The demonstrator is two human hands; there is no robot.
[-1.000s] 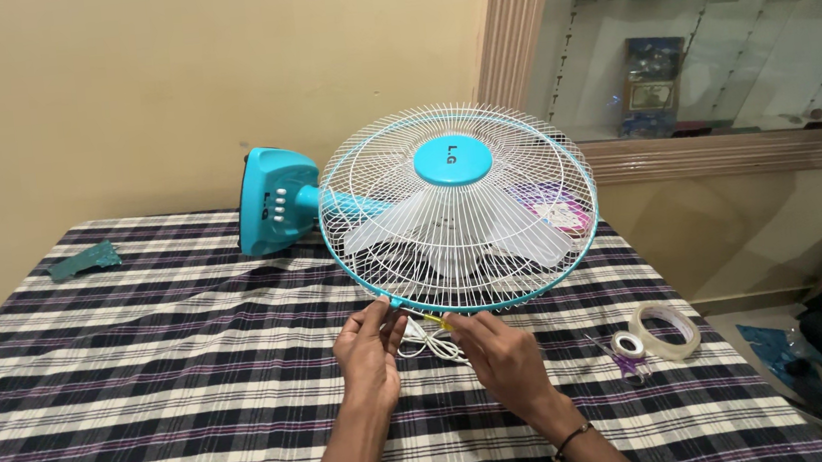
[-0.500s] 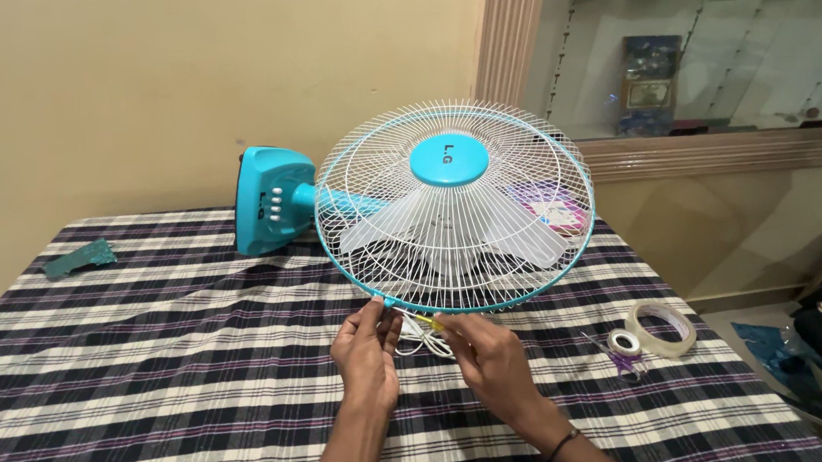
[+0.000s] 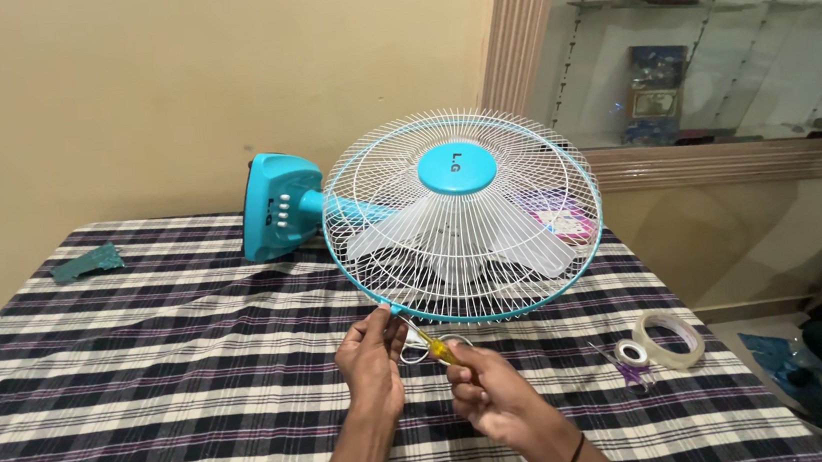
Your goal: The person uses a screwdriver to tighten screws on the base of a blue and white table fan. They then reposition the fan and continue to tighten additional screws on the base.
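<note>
A turquoise table fan (image 3: 460, 216) lies on its side on the checked tablecloth (image 3: 145, 387), its white wire guard facing me and its base (image 3: 278, 204) at the back left. My left hand (image 3: 371, 360) pinches the lower turquoise rim of the guard. My right hand (image 3: 492, 394) holds a yellow-handled screwdriver (image 3: 432, 344), its tip up at the same spot on the rim. A white cord loops on the cloth just below the guard.
A roll of clear tape (image 3: 670, 339), a smaller roll and a purple item (image 3: 630, 366) lie on the right of the table. A teal object (image 3: 88, 263) rests at the far left. A wall stands behind, a glass cabinet at the right.
My right hand has drawn back toward me, and the screwdriver now shows between it and the rim. The left hand stays on the guard's lower edge.
</note>
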